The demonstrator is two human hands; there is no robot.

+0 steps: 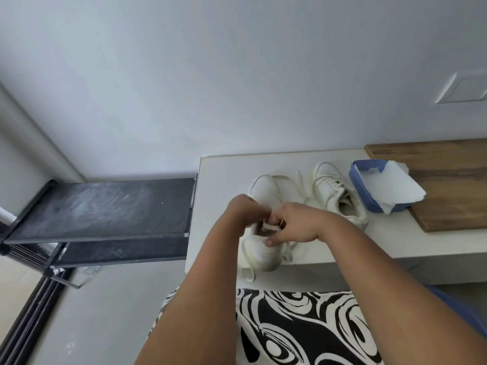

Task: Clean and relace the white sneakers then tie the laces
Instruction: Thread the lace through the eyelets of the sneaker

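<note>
Though lidless, paper-filled blue tub (356, 183)

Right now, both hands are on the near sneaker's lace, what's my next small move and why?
Probably pull the lace snug through the eyelet you're working. Both the left hand and right hand pinch it over the near sneaker, and loose ends trail off its side, so lacing looks unfinished.

Both hands' grip hides near sneaker (259, 248) eyelets.
</note>
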